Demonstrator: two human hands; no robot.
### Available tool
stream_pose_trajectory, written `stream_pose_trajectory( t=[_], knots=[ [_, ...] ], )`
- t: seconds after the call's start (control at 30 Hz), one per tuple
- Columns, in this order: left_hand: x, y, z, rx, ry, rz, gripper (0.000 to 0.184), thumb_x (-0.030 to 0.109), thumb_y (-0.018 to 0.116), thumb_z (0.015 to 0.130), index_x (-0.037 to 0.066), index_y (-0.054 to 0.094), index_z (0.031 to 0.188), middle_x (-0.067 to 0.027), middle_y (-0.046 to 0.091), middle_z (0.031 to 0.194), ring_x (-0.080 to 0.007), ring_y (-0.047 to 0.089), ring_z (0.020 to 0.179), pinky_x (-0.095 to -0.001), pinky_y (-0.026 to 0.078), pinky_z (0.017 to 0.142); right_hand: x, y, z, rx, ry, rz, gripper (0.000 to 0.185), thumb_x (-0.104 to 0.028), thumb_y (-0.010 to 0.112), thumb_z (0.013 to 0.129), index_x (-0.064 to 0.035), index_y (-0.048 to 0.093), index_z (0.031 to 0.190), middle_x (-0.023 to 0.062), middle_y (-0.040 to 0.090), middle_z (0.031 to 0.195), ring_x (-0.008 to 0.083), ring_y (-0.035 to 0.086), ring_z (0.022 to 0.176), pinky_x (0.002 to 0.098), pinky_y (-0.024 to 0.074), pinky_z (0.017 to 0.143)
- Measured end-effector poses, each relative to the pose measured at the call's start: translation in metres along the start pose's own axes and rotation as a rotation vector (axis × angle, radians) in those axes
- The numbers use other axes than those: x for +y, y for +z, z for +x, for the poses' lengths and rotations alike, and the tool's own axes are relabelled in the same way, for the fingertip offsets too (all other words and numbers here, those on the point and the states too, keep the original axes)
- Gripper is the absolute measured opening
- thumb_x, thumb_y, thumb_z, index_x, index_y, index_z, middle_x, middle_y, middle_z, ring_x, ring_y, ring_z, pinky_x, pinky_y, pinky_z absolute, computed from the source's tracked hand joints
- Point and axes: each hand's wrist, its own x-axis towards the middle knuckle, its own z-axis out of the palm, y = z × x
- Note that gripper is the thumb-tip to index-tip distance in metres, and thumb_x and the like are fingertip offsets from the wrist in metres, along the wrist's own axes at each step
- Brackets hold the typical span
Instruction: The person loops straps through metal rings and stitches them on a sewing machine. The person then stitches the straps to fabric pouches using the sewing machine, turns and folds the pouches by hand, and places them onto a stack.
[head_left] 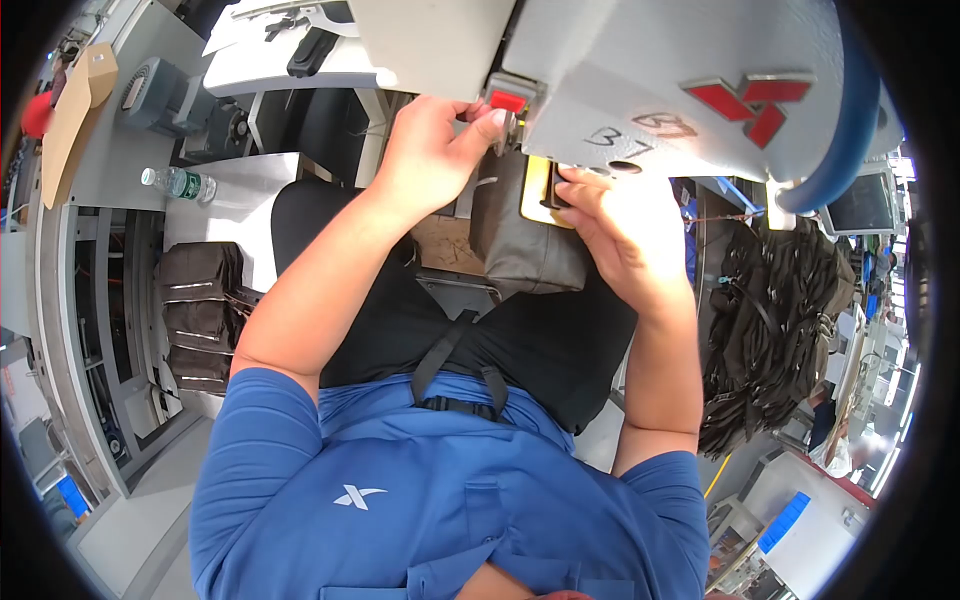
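Note:
My left hand is raised to the head of an industrial sewing machine. Its thumb and forefinger pinch close together beside a metal part under the red block; what lies between them is too small to make out. My right hand is closed at the fingertips on a small black piece, which lies over a yellow plate under the machine head. A dark grey fabric bag sits below the plate, above my lap, between the two hands.
Stacked dark bags stand at the left, near a plastic water bottle on a white surface. A heap of dark fabric pieces hangs at the right. A blue hose curves beside the machine, by a screen.

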Motion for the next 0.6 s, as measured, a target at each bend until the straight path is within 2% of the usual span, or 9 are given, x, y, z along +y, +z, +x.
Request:
stream_pose_trajectory(
  t=[0.2, 0.4, 0.5, 0.53, 0.6],
  knots=[
    [-0.008, 0.003, -0.004, 0.105, 0.046, 0.049, 0.029, 0.029, 0.075, 0.093, 0.0, 0.073, 0.092, -0.0165, 0.072, 0.089, -0.0369, 0.066, 0.091, -0.0444, 0.05, 0.083, -0.005, -0.003, 0.002, -0.028, -0.02, -0.068, 0.02, -0.004, 0.078, 0.083, -0.0065, 0.074, 0.102, 0.0096, 0.077, 0.11, 0.0239, 0.071, 0.088, 0.0362, 0.0462, 0.08],
    [0.009, -0.005, -0.009, 0.206, 0.336, 0.194, 0.019, 0.018, 0.075, 0.087, 0.005, 0.072, 0.101, -0.0117, 0.07, 0.096, -0.0347, 0.064, 0.096, -0.043, 0.049, 0.086, -0.005, -0.004, 0.002, -0.033, -0.039, -0.044, 0.024, -0.003, 0.077, 0.081, -0.0059, 0.075, 0.105, 0.0093, 0.075, 0.114, 0.0251, 0.068, 0.088, 0.0369, 0.046, 0.08],
    [0.01, -0.006, -0.01, 0.127, 0.404, 0.189, 0.02, 0.013, 0.074, 0.083, 0.008, 0.072, 0.102, -0.0096, 0.07, 0.094, -0.0333, 0.064, 0.094, -0.0431, 0.048, 0.085, -0.007, -0.005, 0.003, -0.022, -0.039, -0.048, 0.028, -0.005, 0.078, 0.078, -0.0055, 0.075, 0.105, 0.0091, 0.075, 0.114, 0.0265, 0.067, 0.089, 0.0381, 0.0469, 0.082],
    [0.012, -0.006, -0.014, 0.064, 0.299, 0.179, 0.022, 0.011, 0.073, 0.081, 0.009, 0.073, 0.103, -0.0084, 0.07, 0.095, -0.032, 0.064, 0.095, -0.0428, 0.048, 0.086, -0.011, -0.007, 0.004, -0.025, -0.027, -0.06, 0.029, -0.006, 0.079, 0.076, -0.0055, 0.074, 0.105, 0.009, 0.075, 0.114, 0.0269, 0.067, 0.089, 0.0387, 0.0473, 0.083],
    [0.012, -0.005, -0.014, 0.021, 0.305, 0.148, 0.023, 0.011, 0.073, 0.081, 0.01, 0.073, 0.104, -0.0082, 0.07, 0.095, -0.0317, 0.064, 0.094, -0.0427, 0.048, 0.086, -0.016, -0.006, 0.004, -0.021, -0.014, -0.104, 0.032, -0.009, 0.082, 0.071, -0.006, 0.074, 0.102, 0.0085, 0.073, 0.115, 0.028, 0.067, 0.092, 0.0406, 0.0483, 0.086]
  ],
)
